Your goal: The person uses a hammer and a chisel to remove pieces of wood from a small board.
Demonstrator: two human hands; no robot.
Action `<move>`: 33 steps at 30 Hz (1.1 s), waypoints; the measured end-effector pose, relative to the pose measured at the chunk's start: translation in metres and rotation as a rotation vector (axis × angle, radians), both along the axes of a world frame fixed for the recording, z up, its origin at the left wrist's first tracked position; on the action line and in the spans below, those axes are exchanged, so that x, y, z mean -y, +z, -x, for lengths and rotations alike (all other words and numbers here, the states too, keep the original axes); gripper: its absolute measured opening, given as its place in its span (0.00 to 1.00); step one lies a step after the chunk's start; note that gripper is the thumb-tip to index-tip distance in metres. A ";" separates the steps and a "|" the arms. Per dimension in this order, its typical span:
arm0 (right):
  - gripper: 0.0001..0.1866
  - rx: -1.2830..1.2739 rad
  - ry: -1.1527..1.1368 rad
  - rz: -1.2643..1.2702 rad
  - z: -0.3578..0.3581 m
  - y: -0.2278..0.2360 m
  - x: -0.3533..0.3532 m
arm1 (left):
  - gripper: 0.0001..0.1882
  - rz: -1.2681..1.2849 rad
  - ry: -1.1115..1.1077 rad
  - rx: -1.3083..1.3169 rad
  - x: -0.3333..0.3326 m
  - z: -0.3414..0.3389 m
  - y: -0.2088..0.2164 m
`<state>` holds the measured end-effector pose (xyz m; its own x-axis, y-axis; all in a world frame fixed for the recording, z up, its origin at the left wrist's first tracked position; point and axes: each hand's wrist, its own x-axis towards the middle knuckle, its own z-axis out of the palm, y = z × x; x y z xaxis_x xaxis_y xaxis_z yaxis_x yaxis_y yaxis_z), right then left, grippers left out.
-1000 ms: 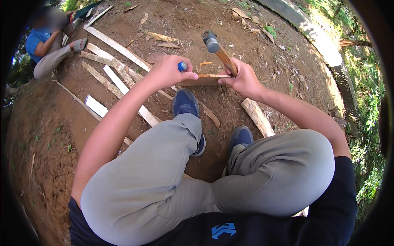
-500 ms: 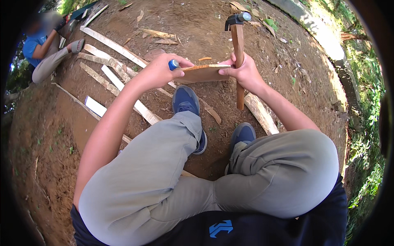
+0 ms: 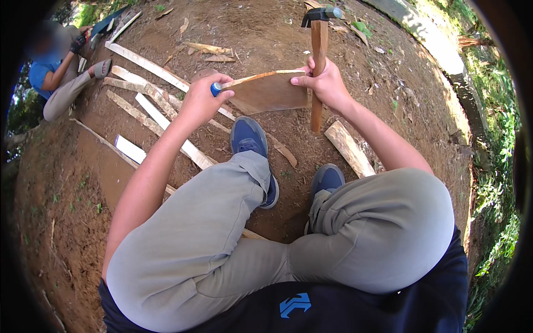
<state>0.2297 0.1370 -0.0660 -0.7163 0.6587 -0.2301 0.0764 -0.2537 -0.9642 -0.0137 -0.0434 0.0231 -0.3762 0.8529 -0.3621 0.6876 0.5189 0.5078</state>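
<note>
A thin brown wooden board (image 3: 269, 95) with a pale, uneven upper edge is held up between my hands, beyond my feet. My left hand (image 3: 201, 99) pinches its left end. The same hand also keeps a blue, round-ended object (image 3: 216, 89), perhaps a tool handle; the rest of it is hidden. My right hand (image 3: 329, 87) grips the board's right end with the thumb on its near face. Within those fingers a claw hammer (image 3: 319, 47) stands upright, black head at the top and wooden handle reaching down past the hand.
Several wood strips (image 3: 147, 65) lie on the dirt to the left, and a short plank (image 3: 350, 149) sits right of my shoes (image 3: 248, 136). Another person (image 3: 55, 72) sits at the far left. A concrete edge (image 3: 444, 55) runs along the right side, with plants beyond.
The board has risen and tilted, so more of its broad face shows. My left hand has shifted left, and the hammer in my right hand has moved slightly up and left.
</note>
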 end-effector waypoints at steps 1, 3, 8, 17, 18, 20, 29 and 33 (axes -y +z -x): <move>0.27 -0.001 -0.004 0.001 0.001 -0.002 -0.003 | 0.16 0.037 0.024 -0.016 0.001 0.000 -0.002; 0.26 -0.016 -0.008 0.025 0.003 0.005 -0.005 | 0.15 -0.052 -0.002 -0.043 0.006 0.000 -0.003; 0.26 -0.024 -0.053 0.052 0.003 0.010 -0.018 | 0.17 -0.201 0.042 -0.018 -0.006 0.000 0.014; 0.22 -0.135 -0.177 0.554 0.001 0.018 -0.018 | 0.25 -0.081 0.233 0.239 -0.007 0.015 0.041; 0.21 -0.134 -0.165 0.580 0.000 0.015 -0.018 | 0.25 -0.021 0.216 0.244 -0.003 0.015 0.039; 0.21 -0.130 -0.139 0.630 -0.003 0.008 -0.018 | 0.22 -0.095 0.172 0.258 0.005 0.010 0.027; 0.16 -0.023 -0.188 0.665 0.003 0.003 0.001 | 0.16 -0.131 0.045 0.073 0.011 0.006 0.027; 0.19 -0.029 -0.202 0.710 0.003 -0.016 0.006 | 0.13 -0.144 0.073 0.091 0.013 0.004 0.034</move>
